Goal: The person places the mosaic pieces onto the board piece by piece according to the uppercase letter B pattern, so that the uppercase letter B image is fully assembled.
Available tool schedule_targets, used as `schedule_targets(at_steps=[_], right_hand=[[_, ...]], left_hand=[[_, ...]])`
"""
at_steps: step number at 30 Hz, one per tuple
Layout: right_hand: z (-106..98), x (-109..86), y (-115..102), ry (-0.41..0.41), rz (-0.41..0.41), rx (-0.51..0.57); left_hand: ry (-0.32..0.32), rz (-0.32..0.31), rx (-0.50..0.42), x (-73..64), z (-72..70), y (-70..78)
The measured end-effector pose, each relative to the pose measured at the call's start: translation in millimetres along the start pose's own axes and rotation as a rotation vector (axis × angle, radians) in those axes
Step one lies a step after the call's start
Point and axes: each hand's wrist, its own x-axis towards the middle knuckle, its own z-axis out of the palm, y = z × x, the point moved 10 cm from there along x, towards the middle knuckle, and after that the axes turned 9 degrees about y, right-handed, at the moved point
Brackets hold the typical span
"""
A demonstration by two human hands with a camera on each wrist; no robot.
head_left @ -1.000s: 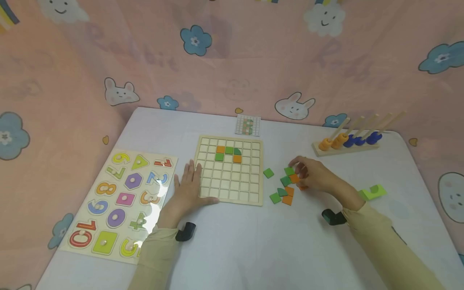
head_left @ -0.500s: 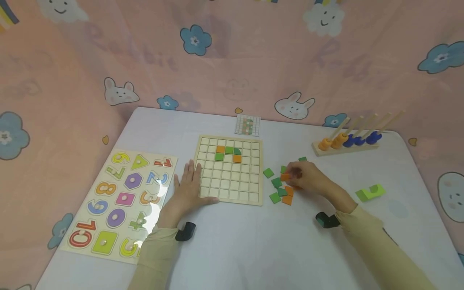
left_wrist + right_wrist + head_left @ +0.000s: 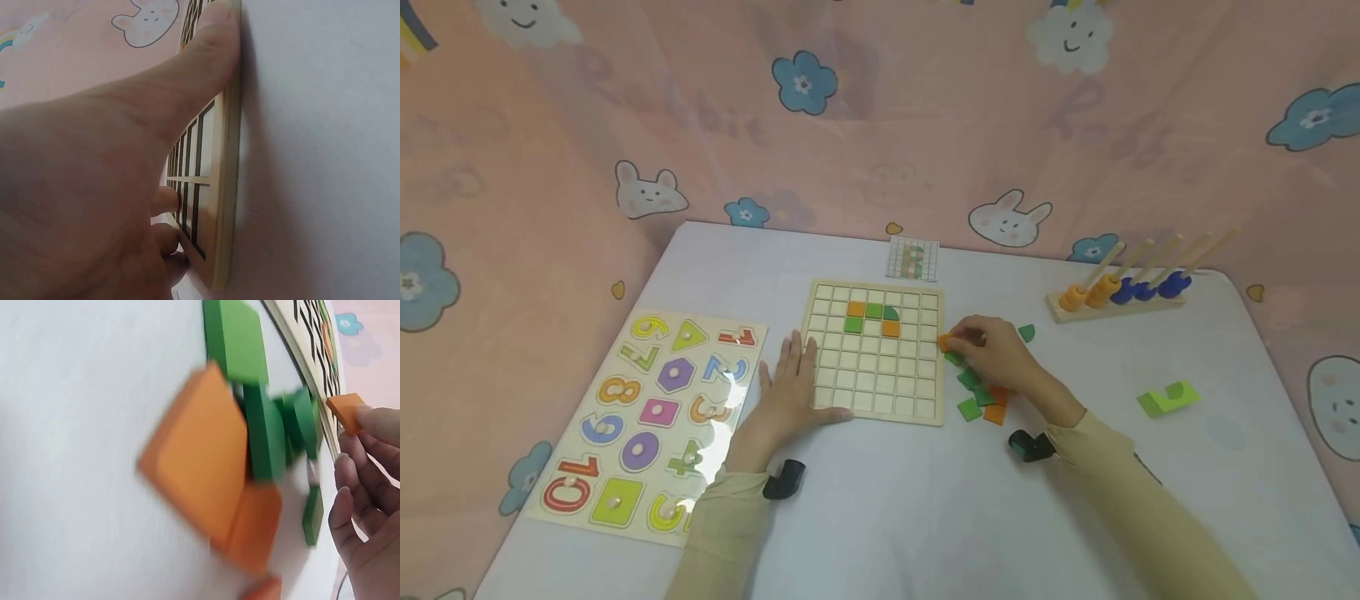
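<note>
My right hand (image 3: 996,350) pinches an orange square tile (image 3: 347,411) between thumb and fingertips, right at the right edge of the wooden grid board (image 3: 880,400). Green and orange tiles sit in cells near the top of that board, among them a dark green quarter-round tile (image 3: 891,313). The left hand (image 3: 782,400) lies with spread, straight fingers on the board's left edge, its thumb along the near edge; in the left wrist view the thumb (image 3: 209,53) rests over the rim. Below the right hand lie loose green tiles (image 3: 969,409) and orange tiles (image 3: 995,413), partly hidden by it.
A number-and-shape puzzle board (image 3: 647,417) lies on the left. Behind the grid board is a small pattern card (image 3: 913,259). A bead stacker with pegs (image 3: 1116,304) stands at the back right, a light green notched block (image 3: 1168,399) at right, and a green tile (image 3: 1027,332) behind the right hand.
My right hand has picked an orange tile from the loose pile and carried it left to the grid board's edge. Some loose green tiles have shifted. The left hand has stayed still.
</note>
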Motion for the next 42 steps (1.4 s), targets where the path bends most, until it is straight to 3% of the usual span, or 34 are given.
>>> schedule_targets(at_steps=[9,18,42], right_hand=[[37.9,11.8,-40.2,0.042,-0.079,0.129],[74.4,23.2,-72.6,-0.021,-0.103,0.191],[95.4,32.1,-81.2,0.009,-0.068,0.104]], left_hand=[[-0.008,-0.007,-0.001,1.6,1.0,1.0],[-0.018,-0.008,0.006,1.5,1.3,0.6],[-0.024,-0.012,0.012,2.6,3.2,-3.5]])
